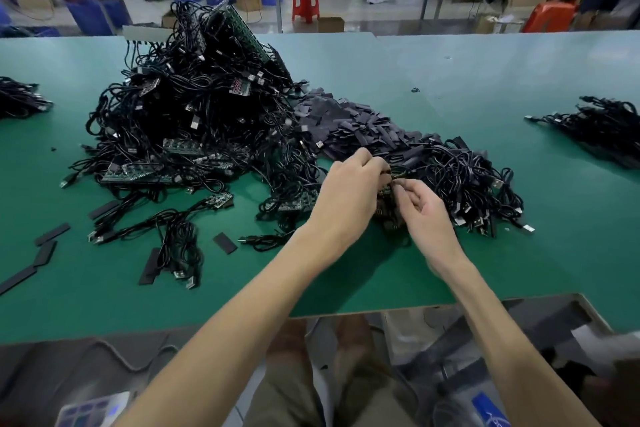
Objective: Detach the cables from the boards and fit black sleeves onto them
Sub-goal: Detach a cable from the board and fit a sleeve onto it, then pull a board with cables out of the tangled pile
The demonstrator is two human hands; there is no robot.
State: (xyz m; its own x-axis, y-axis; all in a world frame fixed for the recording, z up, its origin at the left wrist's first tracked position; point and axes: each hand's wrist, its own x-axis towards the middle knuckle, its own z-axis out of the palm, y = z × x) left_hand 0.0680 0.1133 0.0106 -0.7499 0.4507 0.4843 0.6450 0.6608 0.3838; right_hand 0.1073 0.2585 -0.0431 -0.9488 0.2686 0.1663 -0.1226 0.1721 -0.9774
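both hands, left hand [349, 180] and right hand [420, 206], pinch a small green circuit board [387, 191] above the green table mat [450, 270], beside the heap of flat black sleeves [346, 121]. its thin black cable [398, 170] looks limp and light; better gripped at the plug.

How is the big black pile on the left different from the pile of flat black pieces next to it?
The big cable pile is tall and tangled, with round wires looping everywhere; the sleeve pile is lower and made of short flat strips. The cable pile has green boards and metal plugs sticking out; the sleeve pile shows plain strips, with a few cables lying over it. Both are mostly black and sit on the green table, touching each other.
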